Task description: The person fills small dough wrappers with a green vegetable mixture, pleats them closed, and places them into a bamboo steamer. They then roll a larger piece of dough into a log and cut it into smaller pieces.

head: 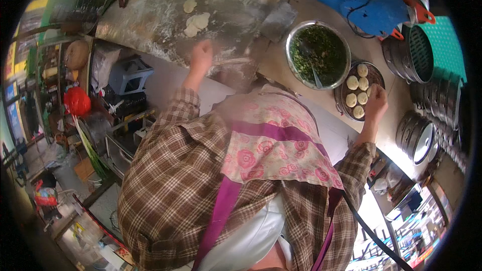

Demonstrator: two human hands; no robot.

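Observation:
My left hand [202, 54], fingers curled, is over the near edge of a floured work surface [158, 19]; nothing shows in it. A pale stick, possibly a rolling pin [231, 61], lies just right of its wrist. Flattened dough pieces [196, 24] lie beyond it. My right hand [376, 99] has its fingers drawn together at the right side of a round steamer tray [340, 103], beside a partly hidden bun. Whether it grips that bun is unclear. Several round filled buns [352, 82] sit in the tray. Left of it stands a metal bowl [290, 54] of chopped green filling [320, 45] with a spoon [316, 77].
Stacked metal steamers [399, 56] stand at right, with another stack [404, 131] nearer. A blue cover or board [357, 0] lies beyond the bowl. A flat scraper-like piece [279, 20] is left of the bowl. A light-blue plastic stool [131, 77] is at left, below the work surface.

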